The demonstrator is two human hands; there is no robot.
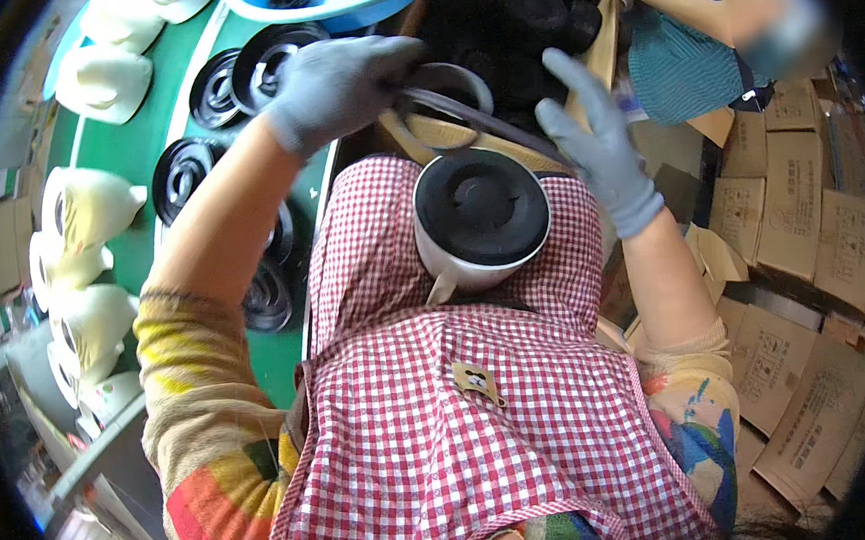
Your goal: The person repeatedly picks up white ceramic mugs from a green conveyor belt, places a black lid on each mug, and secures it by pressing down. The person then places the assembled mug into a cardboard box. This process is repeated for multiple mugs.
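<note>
My left hand, in a grey glove, is closed on a dark looped band. The band stretches toward my right hand and is somewhat blurred. My right hand, gloved too, has its fingers spread near the band's far end; I cannot tell whether it touches it. Between my thighs, below both hands, a white pot is held upright with its spout-like part toward me. A round black lid covers its top.
On the green work table at left lie several black ring-shaped parts and white pot bodies. A blue basin stands at the far end. Ahead is a carton of black parts. Cardboard boxes and another person are at right.
</note>
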